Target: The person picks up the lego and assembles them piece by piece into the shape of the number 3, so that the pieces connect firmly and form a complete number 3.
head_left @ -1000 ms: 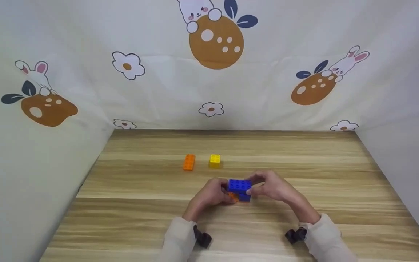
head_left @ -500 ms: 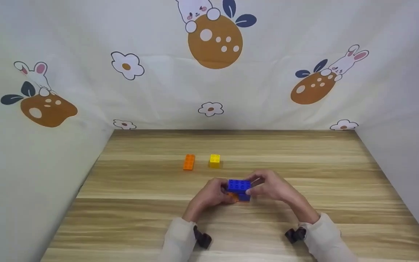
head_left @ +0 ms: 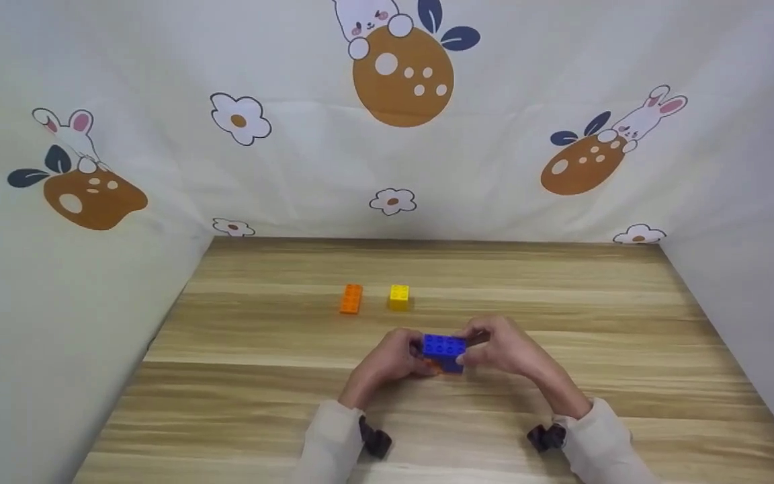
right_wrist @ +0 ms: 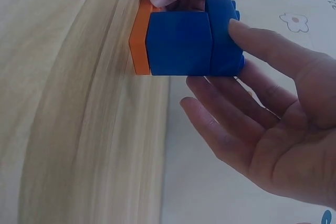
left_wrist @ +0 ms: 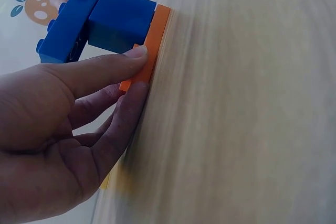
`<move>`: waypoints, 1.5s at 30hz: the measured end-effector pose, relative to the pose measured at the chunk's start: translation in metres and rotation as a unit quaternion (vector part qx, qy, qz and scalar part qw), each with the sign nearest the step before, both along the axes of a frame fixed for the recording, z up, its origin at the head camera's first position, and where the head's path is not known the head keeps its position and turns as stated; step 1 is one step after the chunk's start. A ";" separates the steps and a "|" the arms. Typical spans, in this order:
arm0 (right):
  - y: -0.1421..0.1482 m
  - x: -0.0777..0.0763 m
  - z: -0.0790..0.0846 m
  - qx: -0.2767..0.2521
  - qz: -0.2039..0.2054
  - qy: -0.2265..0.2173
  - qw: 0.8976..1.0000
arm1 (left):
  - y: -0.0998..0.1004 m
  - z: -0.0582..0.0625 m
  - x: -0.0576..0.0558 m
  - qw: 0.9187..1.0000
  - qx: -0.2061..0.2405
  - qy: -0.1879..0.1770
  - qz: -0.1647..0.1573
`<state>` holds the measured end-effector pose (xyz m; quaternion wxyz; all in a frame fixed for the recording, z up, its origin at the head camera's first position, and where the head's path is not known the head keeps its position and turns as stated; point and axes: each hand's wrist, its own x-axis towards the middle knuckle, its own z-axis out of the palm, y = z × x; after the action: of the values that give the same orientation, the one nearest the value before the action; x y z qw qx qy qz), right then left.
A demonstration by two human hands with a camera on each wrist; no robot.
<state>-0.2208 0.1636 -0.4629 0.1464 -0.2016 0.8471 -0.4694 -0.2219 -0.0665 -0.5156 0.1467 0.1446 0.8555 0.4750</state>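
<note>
Right hand (head_left: 504, 346): narrow grip, thumb and fingertips pinching the upper blue brick (head_left: 443, 345); in the right wrist view one fingertip stands off from it. Left hand (head_left: 392, 357): also a narrow grip, thumb and fingers pinching the thin orange base (left_wrist: 157, 35) at the end nearer that hand. Between the two hands, one stack: base lowest, lower blue brick (right_wrist: 178, 43) upright on the end nearer the right hand, upper blue brick across the top, studs up. The upper brick overhangs toward the left hand, leaving a gap between its underside and the base. Both blue pieces meet face to face in the right wrist view. The base lies low along the worktop (head_left: 259, 403); whether its whole underside touches wood, cannot tell. Beyond the hands, toward the back, two loose pieces lie well apart from the stack: a flat orange brick (head_left: 351, 299), long side pointing away from the person, and to its right, near but not touching, a square yellow brick (head_left: 399, 298), four studs up. Nearer the person, pale sleeves (head_left: 333, 430) cover both forearms; a small black device (head_left: 375, 440) sits at each cuff. Around the back and sides hangs pale fabric (head_left: 306, 168), printed with rabbits, brown spotted fruit and outlined flowers.
</note>
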 end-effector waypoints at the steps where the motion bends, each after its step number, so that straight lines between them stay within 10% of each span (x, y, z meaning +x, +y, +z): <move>1: 0.000 0.000 0.000 0.002 -0.003 -0.003 1.000 | 0.000 0.000 0.000 1.000 0.002 0.000 0.001; 20: 0.005 -0.008 -0.003 -0.032 -0.011 -0.072 0.997 | 0.001 0.007 -0.004 1.000 0.001 -0.011 -0.002; 30: 0.004 -0.008 -0.006 -0.036 -0.014 -0.095 0.995 | -0.019 0.013 -0.004 0.997 -0.003 -0.076 -0.027; 45: 0.005 -0.007 -0.007 -0.024 -0.030 -0.101 0.994 | -0.061 0.024 -0.037 0.995 -0.013 -0.023 0.092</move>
<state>-0.2283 0.1685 -0.4697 0.2121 -0.1316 0.8220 -0.5120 -0.2587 -0.1272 -0.4912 0.1242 0.0526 0.8677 0.4784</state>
